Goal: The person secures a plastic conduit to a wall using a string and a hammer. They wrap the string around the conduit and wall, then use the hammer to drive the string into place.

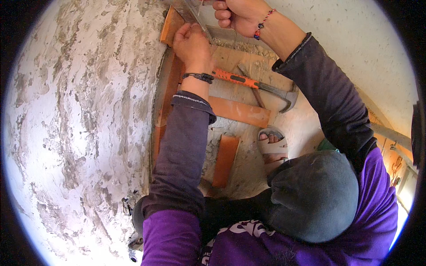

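My left hand (pixel 191 48) is closed against the corner beside a terracotta tile strip (pixel 171 25) and a narrow straight edge (pixel 194 11); what its fingertips hold is hidden. Higher up to the right, my right hand (pixel 235 17) has curled fingers near a thin line and a small red item at the top edge, too small to make out. Below my hands lies a claw hammer (pixel 275 91) with an orange and black handle, over a thin metal bar (pixel 256 96). More terracotta strips lie below: one crosswise (pixel 242 113), a shorter one (pixel 225 157), another upright along the left wall (pixel 164 111).
A rough, patchy white wall (pixel 75 106) fills the left. A pale wall (pixel 346 40) rises at upper right. My sandalled foot (pixel 273 146) rests on the dusty floor (pixel 299 128). Wooden surfaces and a grey rail (pixel 390 133) show at the far right behind my arm.
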{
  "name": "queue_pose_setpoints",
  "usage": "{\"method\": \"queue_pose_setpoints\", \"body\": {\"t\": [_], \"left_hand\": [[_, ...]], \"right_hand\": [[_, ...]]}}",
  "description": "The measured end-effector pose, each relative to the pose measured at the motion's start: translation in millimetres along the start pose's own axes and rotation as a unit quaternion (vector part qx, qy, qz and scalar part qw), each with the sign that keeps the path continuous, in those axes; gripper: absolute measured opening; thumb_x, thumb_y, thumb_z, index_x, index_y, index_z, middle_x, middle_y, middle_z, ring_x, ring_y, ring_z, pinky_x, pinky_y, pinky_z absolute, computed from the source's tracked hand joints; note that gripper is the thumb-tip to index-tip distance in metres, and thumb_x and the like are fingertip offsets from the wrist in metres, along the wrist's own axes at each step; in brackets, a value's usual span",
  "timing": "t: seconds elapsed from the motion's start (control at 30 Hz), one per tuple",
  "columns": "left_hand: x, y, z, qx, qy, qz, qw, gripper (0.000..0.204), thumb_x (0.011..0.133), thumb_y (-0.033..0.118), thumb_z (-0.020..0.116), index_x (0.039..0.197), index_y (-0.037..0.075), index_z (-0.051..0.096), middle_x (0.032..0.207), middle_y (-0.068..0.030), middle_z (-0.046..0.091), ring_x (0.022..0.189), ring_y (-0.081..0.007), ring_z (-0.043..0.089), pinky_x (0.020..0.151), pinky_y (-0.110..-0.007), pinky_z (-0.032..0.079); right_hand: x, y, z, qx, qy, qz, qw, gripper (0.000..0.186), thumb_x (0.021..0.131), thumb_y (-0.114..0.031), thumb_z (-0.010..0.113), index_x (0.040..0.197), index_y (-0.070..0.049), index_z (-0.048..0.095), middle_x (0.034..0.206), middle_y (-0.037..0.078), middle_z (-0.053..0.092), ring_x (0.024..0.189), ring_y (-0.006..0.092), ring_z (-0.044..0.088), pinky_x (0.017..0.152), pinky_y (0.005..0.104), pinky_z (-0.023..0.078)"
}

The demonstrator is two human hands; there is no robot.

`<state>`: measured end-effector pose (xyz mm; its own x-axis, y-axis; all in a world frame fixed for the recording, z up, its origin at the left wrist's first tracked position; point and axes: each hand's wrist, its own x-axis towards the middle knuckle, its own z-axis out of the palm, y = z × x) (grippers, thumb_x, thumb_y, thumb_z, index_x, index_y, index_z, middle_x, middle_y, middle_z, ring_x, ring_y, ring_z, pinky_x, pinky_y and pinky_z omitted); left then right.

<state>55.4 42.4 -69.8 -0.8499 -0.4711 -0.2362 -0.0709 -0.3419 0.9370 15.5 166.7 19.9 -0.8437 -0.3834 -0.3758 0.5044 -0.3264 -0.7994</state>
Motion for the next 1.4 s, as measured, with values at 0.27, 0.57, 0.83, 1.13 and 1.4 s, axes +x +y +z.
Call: {"method": "queue_pose_setpoints", "body": {"t": [0.27,0.57,0.83,1.13,1.4], "left_hand": [[7,4,-12,-0.140,-0.039,-0.151,0.978,0.018,0.093,0.015,0.048,0.104,0.003,0.054,0.093,-0.0089,0.058,0.084,-0.0200,0.056,0.072,-0.035,0.051],[43,-40,3,-0.605,-0.046,-0.281,0.744,0.042,0.098,0.032,0.034,0.119,-0.003,0.046,0.107,-0.0181,0.052,0.096,-0.0262,0.052,0.077,-0.040,0.050],[79,-74,11,-0.697,-0.049,-0.288,0.655,0.050,0.097,0.041,0.034,0.121,0.000,0.048,0.098,-0.0176,0.055,0.086,-0.0261,0.055,0.070,-0.040,0.050],[91,-77,23,-0.625,-0.013,-0.251,0.739,0.042,0.095,0.039,0.038,0.114,0.004,0.053,0.091,-0.0104,0.054,0.080,-0.0200,0.051,0.067,-0.036,0.044],[89,-76,23,-0.635,-0.027,-0.270,0.723,0.032,0.093,0.031,0.037,0.109,0.008,0.054,0.085,-0.0056,0.049,0.071,-0.0166,0.043,0.063,-0.032,0.039]], "right_hand": [[-3,0,6,-0.003,0.024,-0.009,1.000,0.018,0.095,-0.016,0.052,0.081,-0.005,0.054,0.057,-0.002,0.041,0.047,0.0103,0.036,0.042,0.0275,0.031],[-2,4,8,0.023,0.018,0.006,1.000,0.017,0.095,-0.015,0.051,0.086,-0.002,0.056,0.058,-0.002,0.038,0.047,0.0106,0.035,0.043,0.0274,0.031],[3,9,0,-0.008,0.024,0.021,0.999,0.021,0.097,-0.020,0.049,0.102,-0.003,0.061,0.058,-0.004,0.036,0.049,0.0098,0.034,0.045,0.0264,0.029],[1,5,2,-0.022,0.029,0.018,0.999,0.020,0.098,-0.020,0.046,0.097,-0.004,0.059,0.059,-0.004,0.038,0.050,0.0098,0.034,0.046,0.0264,0.030],[0,3,1,-0.045,0.029,0.022,0.998,0.021,0.098,-0.020,0.046,0.097,-0.004,0.059,0.059,-0.004,0.039,0.050,0.0098,0.034,0.046,0.0262,0.031]]}}
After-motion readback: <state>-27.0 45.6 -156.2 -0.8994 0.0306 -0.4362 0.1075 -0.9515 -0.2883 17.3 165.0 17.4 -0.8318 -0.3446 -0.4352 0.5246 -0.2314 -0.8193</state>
